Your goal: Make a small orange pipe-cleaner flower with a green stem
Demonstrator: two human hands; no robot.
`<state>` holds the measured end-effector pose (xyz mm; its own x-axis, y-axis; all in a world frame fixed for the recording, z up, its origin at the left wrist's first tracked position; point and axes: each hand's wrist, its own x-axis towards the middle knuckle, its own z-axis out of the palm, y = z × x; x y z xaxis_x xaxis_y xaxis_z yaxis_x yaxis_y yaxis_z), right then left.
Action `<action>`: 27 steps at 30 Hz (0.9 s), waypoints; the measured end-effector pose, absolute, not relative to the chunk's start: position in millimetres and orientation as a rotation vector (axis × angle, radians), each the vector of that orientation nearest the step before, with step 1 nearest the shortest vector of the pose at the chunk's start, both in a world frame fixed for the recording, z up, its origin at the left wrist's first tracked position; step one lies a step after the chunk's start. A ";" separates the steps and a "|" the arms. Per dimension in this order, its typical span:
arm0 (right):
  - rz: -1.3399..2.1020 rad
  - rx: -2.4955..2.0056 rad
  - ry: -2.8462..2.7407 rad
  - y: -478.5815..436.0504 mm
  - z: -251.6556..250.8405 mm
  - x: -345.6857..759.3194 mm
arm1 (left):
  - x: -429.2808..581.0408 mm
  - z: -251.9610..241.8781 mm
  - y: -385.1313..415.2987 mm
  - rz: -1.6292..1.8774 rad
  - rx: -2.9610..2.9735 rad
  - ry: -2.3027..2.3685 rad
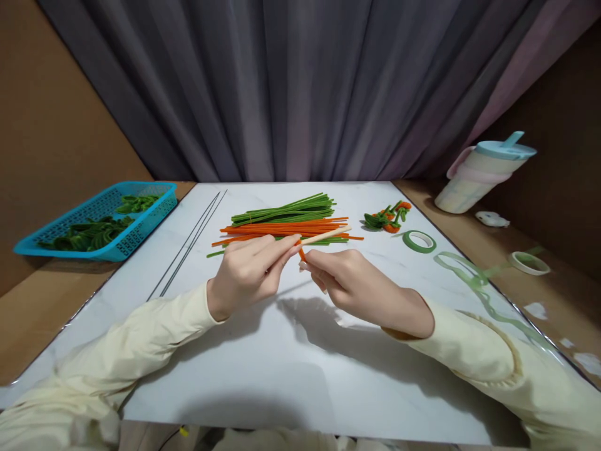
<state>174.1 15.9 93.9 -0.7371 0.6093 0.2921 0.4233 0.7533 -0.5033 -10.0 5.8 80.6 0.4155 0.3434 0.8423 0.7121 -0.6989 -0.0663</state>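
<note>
- Grey pleated fabric curtain [282,88], cut off at the top, hangs beyond the bundle of straight fuzzy orange stems [286,228] on the white marbled desk [263,382].
- On the bundle's near side, the left hand's [251,266] fingers pinch a slim pale rod [327,236], hiding its near end.
- Also there, the right hand's [354,279] fingers pinch a thin, fuzzy, bright orange strip [302,252]; whether it wraps the rod is hard to tell.
</note>
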 end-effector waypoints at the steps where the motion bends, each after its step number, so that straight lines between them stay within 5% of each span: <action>1: 0.455 -0.837 -2.574 16.0 93.2 174.1 | -9.9 80.1 6.5 -1.192 -2.291 -0.905; 8: -0.329 -0.841 -2.927 12.2 90.6 178.0 | -10.5 86.8 9.0 -1.015 -2.796 -1.278; 12: -0.458 -0.758 -2.938 14.0 93.0 184.1 | -8.7 96.8 5.4 -0.790 -3.049 -1.510; 17: -0.222 -0.689 -2.964 25.5 102.2 194.1 | -7.7 107.9 1.6 -0.768 -3.258 -1.744; 27: 0.877 -0.441 -2.752 50.8 101.4 196.0 | -10.9 111.4 1.1 -1.239 -3.475 -1.831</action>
